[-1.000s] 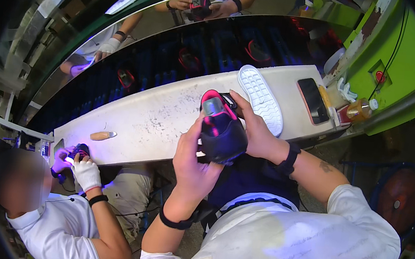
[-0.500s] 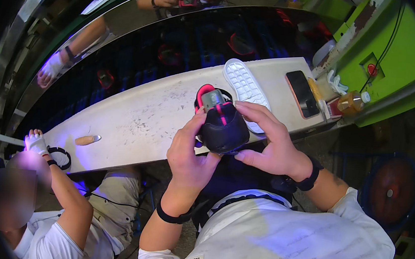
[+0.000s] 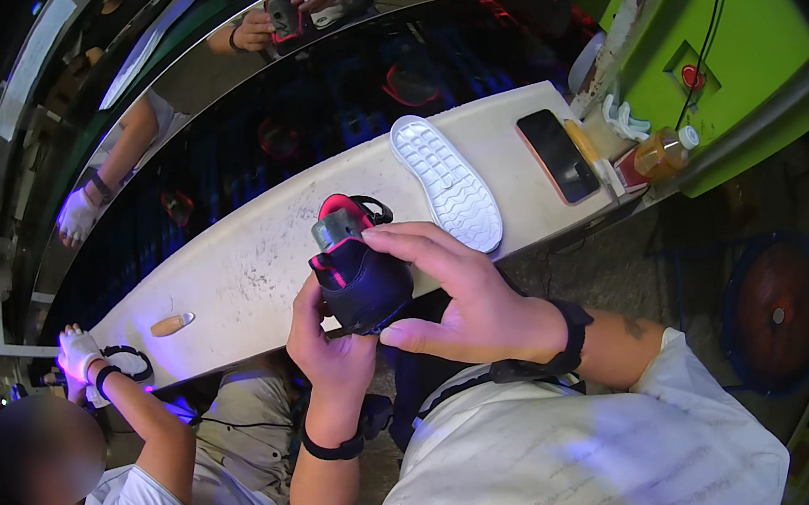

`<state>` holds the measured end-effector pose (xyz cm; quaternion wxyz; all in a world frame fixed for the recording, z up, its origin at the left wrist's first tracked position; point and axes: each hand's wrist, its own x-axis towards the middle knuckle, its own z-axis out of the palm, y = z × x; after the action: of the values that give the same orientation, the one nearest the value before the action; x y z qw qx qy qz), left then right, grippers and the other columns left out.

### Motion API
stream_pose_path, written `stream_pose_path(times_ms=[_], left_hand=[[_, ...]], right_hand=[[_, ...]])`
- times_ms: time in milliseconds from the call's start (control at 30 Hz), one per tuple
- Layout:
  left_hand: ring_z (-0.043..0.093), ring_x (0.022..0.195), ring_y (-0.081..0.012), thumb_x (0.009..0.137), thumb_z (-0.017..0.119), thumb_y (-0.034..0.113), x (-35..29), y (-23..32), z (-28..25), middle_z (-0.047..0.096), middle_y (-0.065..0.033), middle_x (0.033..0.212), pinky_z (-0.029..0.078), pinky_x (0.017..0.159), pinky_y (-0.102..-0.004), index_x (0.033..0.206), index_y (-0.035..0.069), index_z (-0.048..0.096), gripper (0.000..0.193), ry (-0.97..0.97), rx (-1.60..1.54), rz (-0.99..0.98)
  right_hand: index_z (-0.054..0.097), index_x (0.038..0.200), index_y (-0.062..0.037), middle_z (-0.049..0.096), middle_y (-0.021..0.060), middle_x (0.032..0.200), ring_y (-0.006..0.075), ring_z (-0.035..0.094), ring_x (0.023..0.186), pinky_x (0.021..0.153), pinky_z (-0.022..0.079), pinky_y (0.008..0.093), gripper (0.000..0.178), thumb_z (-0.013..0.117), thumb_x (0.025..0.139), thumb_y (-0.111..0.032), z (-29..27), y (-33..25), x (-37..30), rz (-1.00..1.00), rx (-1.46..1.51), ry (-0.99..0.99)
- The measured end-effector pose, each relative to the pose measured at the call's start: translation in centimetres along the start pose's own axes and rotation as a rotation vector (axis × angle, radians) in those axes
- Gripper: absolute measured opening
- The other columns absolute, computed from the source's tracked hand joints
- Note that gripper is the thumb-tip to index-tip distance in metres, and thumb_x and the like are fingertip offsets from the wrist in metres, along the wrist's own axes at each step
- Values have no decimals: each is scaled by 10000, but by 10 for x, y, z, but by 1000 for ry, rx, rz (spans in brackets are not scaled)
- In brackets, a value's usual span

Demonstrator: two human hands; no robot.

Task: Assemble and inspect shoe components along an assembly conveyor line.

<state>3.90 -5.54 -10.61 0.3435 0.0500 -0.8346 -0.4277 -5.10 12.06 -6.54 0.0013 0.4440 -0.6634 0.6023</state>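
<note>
A black shoe upper (image 3: 367, 288) with pink lining is held up in front of me over the white worktable's near edge. A grey-green last (image 3: 337, 229) shows in its opening. My left hand (image 3: 332, 343) grips the upper from below and the left, its fingers partly hidden behind it. On the other side, my right hand (image 3: 482, 304) has its fingertips on the top by the last and its thumb at the lower edge, holding the upper between them. A white shoe sole (image 3: 445, 183) lies tread up on the table just beyond.
On the worktable (image 3: 260, 239) are a phone (image 3: 558, 155) and a small wooden-handled tool (image 3: 172, 325). A bottle (image 3: 662, 156) stands by the green machine (image 3: 762, 82). Left, a co-worker's gloved hand (image 3: 78, 353) is near a black-rimmed piece. A round stool (image 3: 777, 313) stands right.
My view has shifted. Both hands have brought the shoe upper left and lower, and it is tilted differently. My right hand's fingers are straighter along its side.
</note>
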Motion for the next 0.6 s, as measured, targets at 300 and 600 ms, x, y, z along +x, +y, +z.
stream_pose_path(times_ms=[300, 600], left_hand=[[649, 1040, -184, 753, 792, -2, 22, 9, 25, 615, -155, 1340, 538, 793, -285, 1410, 29, 530, 708, -209, -21, 83], [436, 1400, -312, 713, 874, 144, -8, -22, 15, 420, -173, 1534, 386, 1151, -436, 1511, 43, 378, 945, -99, -285, -359]], right_hand=[[404, 1488, -11, 545, 205, 1331, 353, 583, 1214, 1049, 463, 405, 899, 846, 754, -280, -27, -7, -3, 144, -158, 72], [406, 1467, -28, 581, 88, 1295, 165, 594, 1158, 996, 497, 321, 632, 661, 908, -175, -57, 31, -24, 504, 755, 568]])
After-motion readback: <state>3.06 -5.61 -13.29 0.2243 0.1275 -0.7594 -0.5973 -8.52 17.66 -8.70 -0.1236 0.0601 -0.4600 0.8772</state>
